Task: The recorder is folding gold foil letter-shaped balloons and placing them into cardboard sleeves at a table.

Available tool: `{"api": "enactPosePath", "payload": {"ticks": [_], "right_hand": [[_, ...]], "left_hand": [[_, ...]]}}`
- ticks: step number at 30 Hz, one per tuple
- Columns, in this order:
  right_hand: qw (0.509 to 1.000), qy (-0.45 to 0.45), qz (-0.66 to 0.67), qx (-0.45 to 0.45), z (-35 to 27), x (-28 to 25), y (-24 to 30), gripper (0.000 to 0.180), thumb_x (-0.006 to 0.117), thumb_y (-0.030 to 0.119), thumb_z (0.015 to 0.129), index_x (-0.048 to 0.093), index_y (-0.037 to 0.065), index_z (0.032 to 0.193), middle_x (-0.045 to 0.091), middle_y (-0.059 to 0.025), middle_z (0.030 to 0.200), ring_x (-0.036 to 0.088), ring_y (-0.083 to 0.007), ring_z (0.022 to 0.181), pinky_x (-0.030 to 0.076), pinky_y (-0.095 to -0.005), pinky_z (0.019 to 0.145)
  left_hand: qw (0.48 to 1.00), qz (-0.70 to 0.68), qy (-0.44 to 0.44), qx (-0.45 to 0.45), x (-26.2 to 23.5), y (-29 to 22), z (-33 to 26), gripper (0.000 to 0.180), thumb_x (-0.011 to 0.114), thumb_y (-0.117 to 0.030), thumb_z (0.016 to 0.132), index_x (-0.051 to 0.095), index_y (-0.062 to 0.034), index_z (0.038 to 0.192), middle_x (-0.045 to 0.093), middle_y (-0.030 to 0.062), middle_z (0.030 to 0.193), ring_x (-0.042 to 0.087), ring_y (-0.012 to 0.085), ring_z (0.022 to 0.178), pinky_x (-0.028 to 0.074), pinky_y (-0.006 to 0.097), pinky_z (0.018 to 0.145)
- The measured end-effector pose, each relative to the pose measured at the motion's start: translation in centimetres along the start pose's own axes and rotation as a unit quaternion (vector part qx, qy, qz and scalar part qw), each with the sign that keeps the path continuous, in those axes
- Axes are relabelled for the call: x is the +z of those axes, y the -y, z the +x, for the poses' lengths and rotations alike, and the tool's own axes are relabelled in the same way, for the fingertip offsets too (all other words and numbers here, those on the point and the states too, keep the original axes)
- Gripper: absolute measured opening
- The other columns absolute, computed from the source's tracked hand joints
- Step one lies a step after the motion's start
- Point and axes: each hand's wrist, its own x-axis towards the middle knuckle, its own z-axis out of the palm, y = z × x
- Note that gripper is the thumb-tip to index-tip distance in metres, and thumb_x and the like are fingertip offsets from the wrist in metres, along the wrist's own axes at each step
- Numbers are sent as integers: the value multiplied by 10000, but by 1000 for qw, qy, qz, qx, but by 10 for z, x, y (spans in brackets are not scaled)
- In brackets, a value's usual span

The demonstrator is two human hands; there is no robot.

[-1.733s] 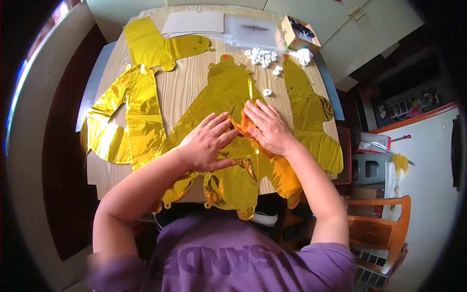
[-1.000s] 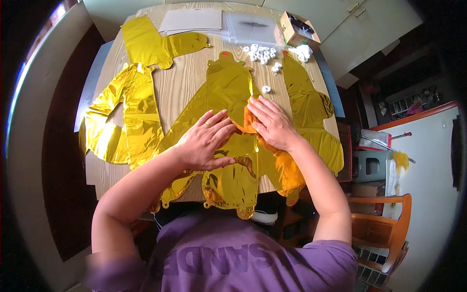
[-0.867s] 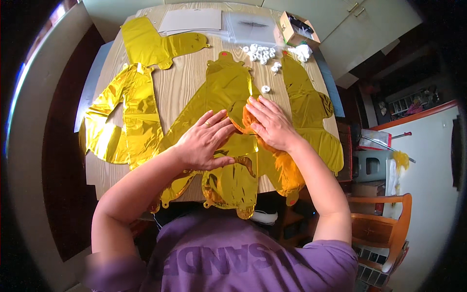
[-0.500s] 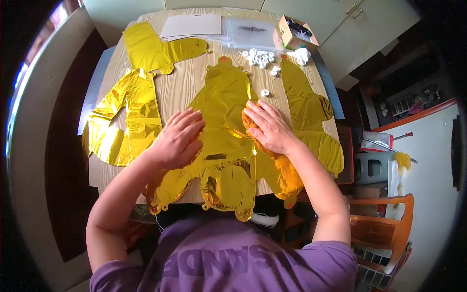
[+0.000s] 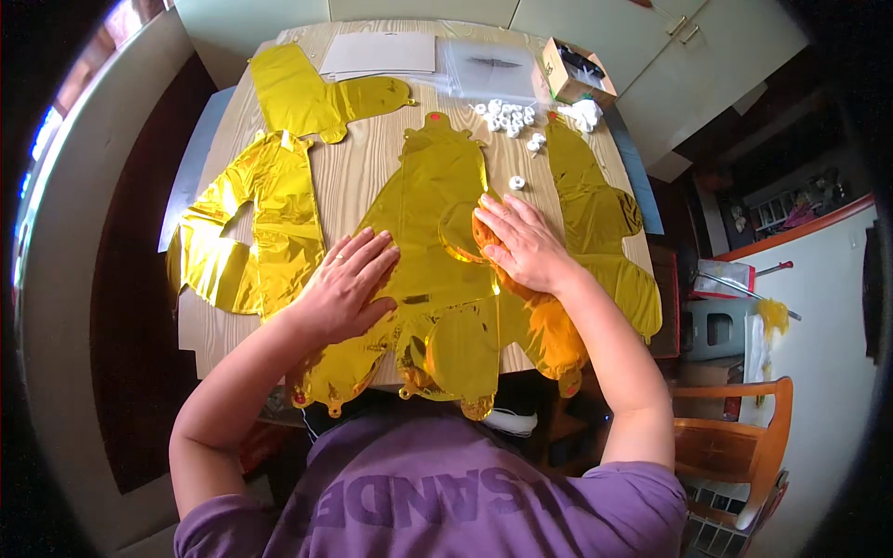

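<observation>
Pressing flat with fingers spread, the left hand (image 5: 346, 290) is lying palm-down on the lower left part of the big gold foil balloon (image 5: 437, 214), pinching nothing. The right hand (image 5: 521, 244) is doing much the same on the balloon's right edge, fingers open and fanned toward the middle, resting where the foil turns a more orange tone (whether a fingertip is hooked under an edge there is too small to tell).

The balloon is lying deflated in the centre of the wooden table (image 5: 358, 181), its long axis running away from the person, from the lobes hanging over the near edge to the small red tip at the far end. Both hands are sitting on its near half, one on each side of that axis, so most of the foil is stretching away beyond the fingertips. The right hand is the nearer one to the centre line.

Further out, a second gold balloon (image 5: 270, 223) is lying well to the left, another (image 5: 316, 93) at the far left corner, and one more (image 5: 591, 200) just right of the right hand. Small white rings (image 5: 507, 116) are scattered near the far edge, beside an open cardboard box (image 5: 577, 70).
</observation>
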Motion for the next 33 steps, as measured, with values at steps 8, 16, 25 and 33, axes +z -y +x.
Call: {"api": "enactPosePath", "payload": {"ticks": [8,16,25,33], "right_hand": [[999,17,-32,-18,5,0,-1,625,535,418,1011,355,166,1553,271,-69,1653,224,-368,1506,177,-480,1244],[1000,10,2,2,5,-1,2,757,594,474,949,321,125,1563,278,-78,1646,201,-351,1518,104,-480,1256],[985,-123,116,19,-28,-20,22,758,658,447,936,359,61,1515,355,-149,1586,301,-320,1481,219,-460,1242],[865,-205,-67,453,-180,-24,102,364,787,381,840,633,57,780,668,-140,802,635,-373,738,492,-475,685]], "left_hand": [[990,-55,-80,99,-14,-13,68,358,656,-161,913,621,-14,1237,587,201,1323,528,391,1268,402,494,1100],[982,-82,-54,164,38,-1,127,499,652,-152,910,501,-40,1372,552,201,1382,524,378,1291,404,479,1107],[977,-110,-76,164,45,2,123,508,664,-185,916,505,-21,1370,555,201,1389,506,369,1333,378,490,1142],[984,-81,-71,142,49,5,120,399,649,-209,938,587,-21,1284,574,181,1391,492,351,1359,361,493,1155]]}}
